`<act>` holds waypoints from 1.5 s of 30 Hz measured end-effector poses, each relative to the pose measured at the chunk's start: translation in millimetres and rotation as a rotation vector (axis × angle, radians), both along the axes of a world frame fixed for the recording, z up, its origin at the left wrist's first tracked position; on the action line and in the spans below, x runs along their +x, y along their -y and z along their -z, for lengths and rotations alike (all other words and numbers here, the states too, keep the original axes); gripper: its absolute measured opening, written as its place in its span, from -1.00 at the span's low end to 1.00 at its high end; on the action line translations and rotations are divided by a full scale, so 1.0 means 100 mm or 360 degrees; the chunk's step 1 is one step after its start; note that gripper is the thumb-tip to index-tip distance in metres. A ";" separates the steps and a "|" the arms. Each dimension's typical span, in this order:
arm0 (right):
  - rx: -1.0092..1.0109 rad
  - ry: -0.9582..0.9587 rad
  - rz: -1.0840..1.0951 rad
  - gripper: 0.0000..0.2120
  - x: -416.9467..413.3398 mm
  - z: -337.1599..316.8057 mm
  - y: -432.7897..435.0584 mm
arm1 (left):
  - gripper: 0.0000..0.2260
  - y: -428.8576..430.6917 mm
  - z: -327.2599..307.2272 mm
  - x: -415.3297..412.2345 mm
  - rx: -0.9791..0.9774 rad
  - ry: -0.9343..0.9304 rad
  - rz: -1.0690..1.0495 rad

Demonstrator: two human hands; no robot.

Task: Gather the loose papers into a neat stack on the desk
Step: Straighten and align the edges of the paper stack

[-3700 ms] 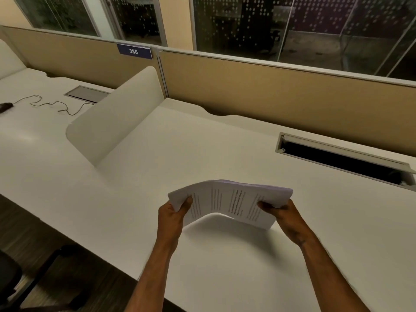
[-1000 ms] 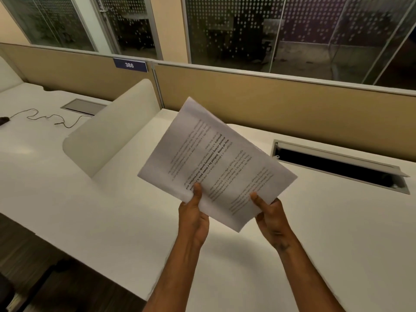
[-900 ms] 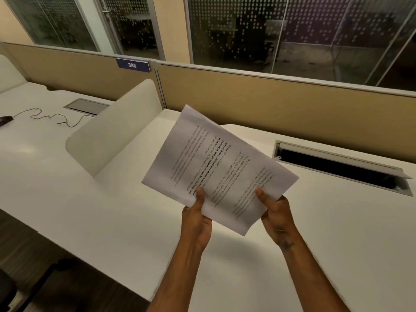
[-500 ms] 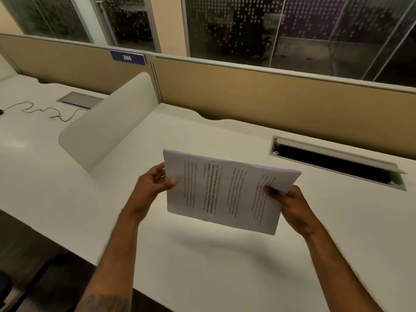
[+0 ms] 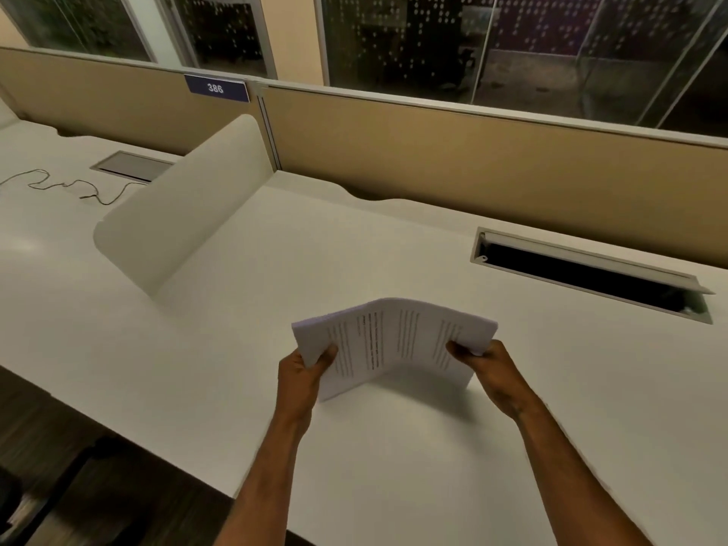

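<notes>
Papers [image 5: 394,340] gathered in one bundle, none loose on worktop [image 5: 394,246]. Left hand [image 5: 301,374] and right hand [image 5: 488,370] gripping opposite ends, bundle arching, lower edge touching worktop. Squaring apparently underway; laying flat remaining.

Printed papers [image 5: 394,340], gathered in one stack, bowed upward, lower edge on the desk [image 5: 394,447] near its front edge.

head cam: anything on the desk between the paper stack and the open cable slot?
Nothing: in the head view, bare white desk runs from the paper stack to the cable slot.
</notes>
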State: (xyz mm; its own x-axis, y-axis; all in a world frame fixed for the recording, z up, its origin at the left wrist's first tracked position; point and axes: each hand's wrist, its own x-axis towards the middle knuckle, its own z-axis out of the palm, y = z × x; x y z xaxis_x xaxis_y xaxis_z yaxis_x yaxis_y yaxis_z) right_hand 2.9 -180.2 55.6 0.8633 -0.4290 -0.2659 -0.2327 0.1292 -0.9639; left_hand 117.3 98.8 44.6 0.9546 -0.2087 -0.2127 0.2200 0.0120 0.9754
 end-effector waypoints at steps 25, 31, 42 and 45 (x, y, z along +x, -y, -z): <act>0.0868 0.0503 -0.0029 -0.41 0.22 -0.12 -0.51 | -0.68 0.29 -0.32 -0.28 -0.0975 -0.0442 -0.0281; 0.0777 0.0527 0.0238 -0.61 0.37 -0.32 -0.53 | -0.60 0.21 -0.11 -0.51 -0.0902 -0.0705 -0.0253; 0.0077 0.0281 -0.0129 -0.79 0.29 -0.55 -0.38 | -0.28 0.01 -0.56 0.17 0.0104 0.0268 0.0301; -0.0001 0.0255 -0.0160 -0.82 0.28 -0.58 -0.39 | -0.75 0.21 -0.57 0.14 -0.0052 0.0258 0.0166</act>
State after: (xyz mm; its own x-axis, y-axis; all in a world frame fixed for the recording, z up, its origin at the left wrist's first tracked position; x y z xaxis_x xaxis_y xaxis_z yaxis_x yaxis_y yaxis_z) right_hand 30.4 -140.8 113.8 0.9332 -0.3382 -0.1212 -0.0877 0.1126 -0.9898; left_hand 131.1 77.6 102.1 0.9487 -0.3123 -0.0495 0.0619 0.0298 0.9976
